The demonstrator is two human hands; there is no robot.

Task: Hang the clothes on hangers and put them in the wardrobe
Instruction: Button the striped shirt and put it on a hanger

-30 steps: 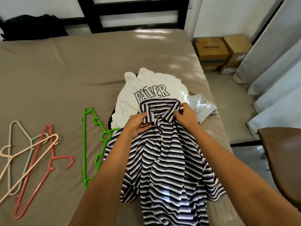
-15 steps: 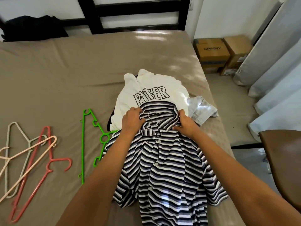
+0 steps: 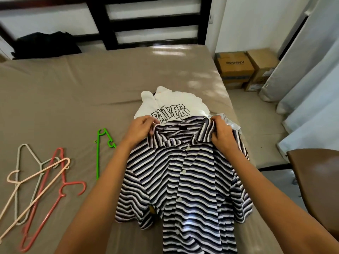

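The left hand (image 3: 141,128) pinches the left side of the collar of a striped button-up shirt (image 3: 183,180), with the thumb and fingertips closed on the fabric edge. The right hand (image 3: 221,133) grips the right side of the same collar, its fingers curled over the fold. Between them the neck opening is spread wide. A thin grey wire hanger (image 3: 183,122) sits inside it, its hook poking out past the collar toward the head of the bed.

The shirt lies front-up on the taupe bed sheet (image 3: 73,88), near the right edge of the mattress. It is buttoned, with the sleeves splayed to each side and the hem toward the camera. Its collar overlaps a white top with black outlined lettering (image 3: 174,101), and a pale blue-grey garment (image 3: 233,126) shows just beyond the right hand.

A green plastic hanger (image 3: 97,153) lies on the sheet left of the shirt, partly hidden by the left forearm. Farther left, three more hangers lie crossed over one another: a coral hanger (image 3: 55,180), a cream hanger (image 3: 36,182) and a grey-green hanger (image 3: 19,158). A black garment (image 3: 45,44) is heaped at the far left by the black headboard (image 3: 146,24). Cardboard boxes (image 3: 236,68) stand on the floor to the right, beside pale curtains (image 3: 311,79).
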